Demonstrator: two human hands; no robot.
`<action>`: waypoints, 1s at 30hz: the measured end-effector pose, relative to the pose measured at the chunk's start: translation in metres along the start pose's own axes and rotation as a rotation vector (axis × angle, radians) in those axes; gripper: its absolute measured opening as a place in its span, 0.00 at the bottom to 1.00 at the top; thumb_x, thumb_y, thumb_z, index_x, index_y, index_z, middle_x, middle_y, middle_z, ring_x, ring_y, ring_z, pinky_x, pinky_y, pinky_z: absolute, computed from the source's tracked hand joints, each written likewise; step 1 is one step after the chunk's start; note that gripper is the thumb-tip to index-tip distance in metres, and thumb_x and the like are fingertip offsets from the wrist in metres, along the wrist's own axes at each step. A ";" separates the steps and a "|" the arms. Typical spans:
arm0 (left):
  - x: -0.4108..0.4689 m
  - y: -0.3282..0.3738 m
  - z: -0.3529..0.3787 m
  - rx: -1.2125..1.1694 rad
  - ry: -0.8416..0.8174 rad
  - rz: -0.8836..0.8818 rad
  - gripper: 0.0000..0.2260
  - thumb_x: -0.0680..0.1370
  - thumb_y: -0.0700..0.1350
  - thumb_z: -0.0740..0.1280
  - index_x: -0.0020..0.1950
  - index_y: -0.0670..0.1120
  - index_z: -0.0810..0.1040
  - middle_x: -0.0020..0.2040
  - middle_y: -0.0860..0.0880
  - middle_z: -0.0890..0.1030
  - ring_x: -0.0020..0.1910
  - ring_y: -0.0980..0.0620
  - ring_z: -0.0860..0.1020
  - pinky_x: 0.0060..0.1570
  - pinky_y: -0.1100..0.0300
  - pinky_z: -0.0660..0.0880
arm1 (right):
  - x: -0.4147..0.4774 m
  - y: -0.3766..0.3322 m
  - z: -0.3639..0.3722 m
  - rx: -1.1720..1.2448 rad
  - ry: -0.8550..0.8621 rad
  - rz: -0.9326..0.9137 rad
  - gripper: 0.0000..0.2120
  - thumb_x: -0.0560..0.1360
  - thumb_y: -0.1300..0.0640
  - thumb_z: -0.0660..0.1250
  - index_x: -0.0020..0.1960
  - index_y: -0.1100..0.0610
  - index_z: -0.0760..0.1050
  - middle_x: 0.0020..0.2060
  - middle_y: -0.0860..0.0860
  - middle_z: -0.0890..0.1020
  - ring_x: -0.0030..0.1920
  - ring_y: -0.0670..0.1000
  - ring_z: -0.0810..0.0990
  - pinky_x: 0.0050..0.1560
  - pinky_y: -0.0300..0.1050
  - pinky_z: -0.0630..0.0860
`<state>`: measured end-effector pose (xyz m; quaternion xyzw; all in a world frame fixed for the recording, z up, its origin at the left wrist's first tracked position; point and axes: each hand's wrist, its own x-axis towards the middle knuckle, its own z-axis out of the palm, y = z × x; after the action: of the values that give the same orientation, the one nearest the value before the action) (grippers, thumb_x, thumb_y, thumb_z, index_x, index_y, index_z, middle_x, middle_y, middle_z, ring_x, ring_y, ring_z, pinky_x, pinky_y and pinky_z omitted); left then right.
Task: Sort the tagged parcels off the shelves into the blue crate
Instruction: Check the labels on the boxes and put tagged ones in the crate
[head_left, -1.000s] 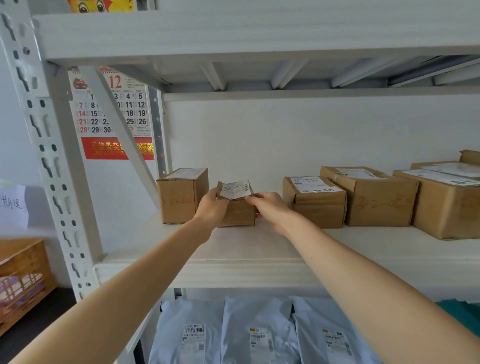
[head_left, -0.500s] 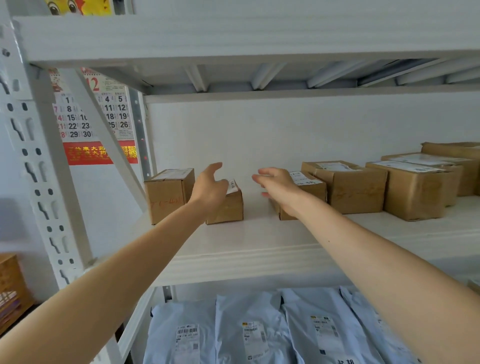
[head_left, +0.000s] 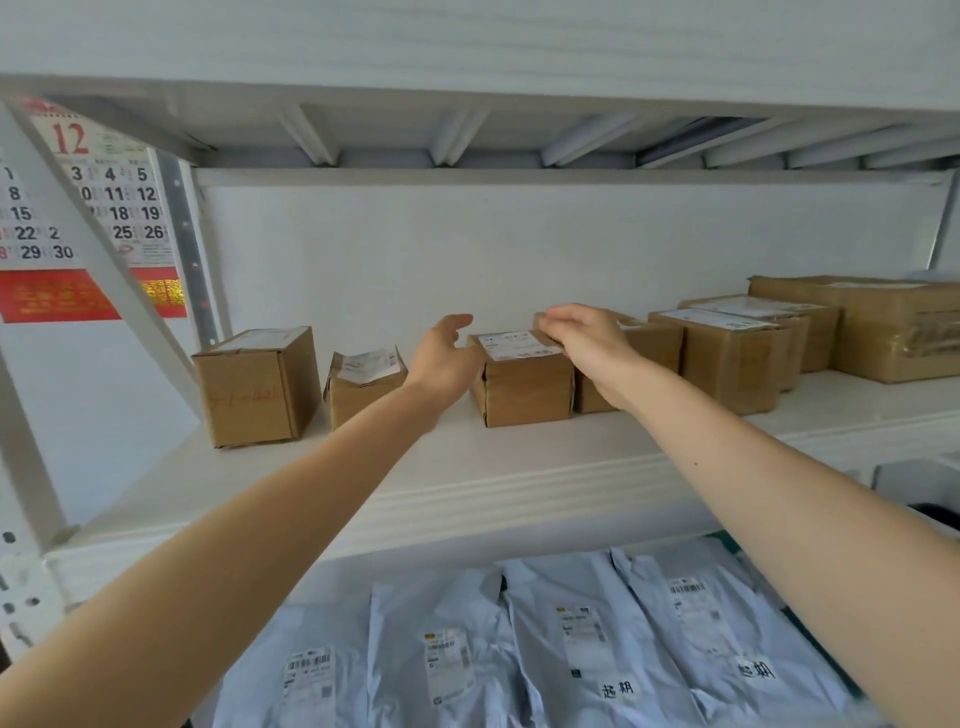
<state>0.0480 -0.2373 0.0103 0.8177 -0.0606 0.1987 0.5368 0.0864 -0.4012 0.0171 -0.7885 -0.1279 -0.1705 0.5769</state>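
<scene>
Labelled parcel (head_left: 524, 384) sits on the shelf (head_left: 519, 467). Beside it the left hand (head_left: 448, 358) spreads wide open. The right hand (head_left: 589, 343) curls over its top, grip unclear.

left hand (head_left: 445, 358): open, arm outstretched | right hand (head_left: 587, 340): curled downward, grip unclear, arm outstretched

A white paper wall calendar (head_left: 111, 208) hangs on the left with a big red 12 at its head. Under it I can read the dates 3, 4, 5, 11, 12, 15, 18, 19, 25, 26, 29 and 30. The gold characters on its red bottom strip (head_left: 62, 299) are too blurred. On the lower shelf, two pale grey plastic mailing bags (head_left: 587, 597) carry white stickers (head_left: 618, 690) handwritten 超期. Their barcode labels (head_left: 309, 665) are too fine to read. The leftmost brown cardboard box (head_left: 254, 387) bears faint red handwriting that I cannot make out.
</scene>
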 end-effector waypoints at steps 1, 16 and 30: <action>0.000 -0.001 0.006 -0.017 -0.004 -0.008 0.21 0.80 0.40 0.60 0.73 0.48 0.65 0.71 0.45 0.68 0.55 0.54 0.73 0.49 0.67 0.67 | 0.001 0.004 -0.003 0.002 0.007 0.003 0.18 0.80 0.58 0.62 0.68 0.60 0.71 0.66 0.52 0.75 0.65 0.50 0.72 0.68 0.45 0.67; 0.021 -0.025 0.039 -0.254 0.057 -0.313 0.14 0.81 0.47 0.58 0.65 0.45 0.71 0.46 0.51 0.74 0.46 0.50 0.72 0.47 0.55 0.70 | 0.010 0.044 -0.013 0.119 0.011 0.104 0.15 0.81 0.62 0.57 0.65 0.59 0.74 0.66 0.54 0.75 0.65 0.56 0.73 0.68 0.55 0.70; 0.019 -0.029 0.033 -0.283 0.065 -0.399 0.13 0.79 0.55 0.62 0.53 0.46 0.76 0.47 0.46 0.77 0.46 0.41 0.79 0.50 0.49 0.78 | 0.010 0.054 -0.004 0.265 -0.114 0.284 0.14 0.81 0.49 0.58 0.65 0.50 0.72 0.65 0.49 0.74 0.64 0.53 0.72 0.56 0.51 0.73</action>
<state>0.0832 -0.2526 -0.0178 0.7232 0.0923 0.1047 0.6764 0.1161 -0.4209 -0.0243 -0.7240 -0.0690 -0.0243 0.6859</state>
